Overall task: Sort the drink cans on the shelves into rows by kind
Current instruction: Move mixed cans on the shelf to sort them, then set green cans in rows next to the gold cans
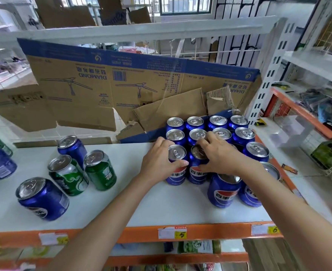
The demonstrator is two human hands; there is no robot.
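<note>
15 blue cans, 3 green cans

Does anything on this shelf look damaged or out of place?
Yes. The cardboard sheet behind the cans is torn and ragged along its lower edge. On the left, two green cans stand mixed in with loose blue cans, apart from the tidy blue block where both hands are working.

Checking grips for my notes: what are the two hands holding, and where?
Left hand grips a blue can round its upper side. Right hand holds the neighbouring blue can from above, by its top rim.
</note>
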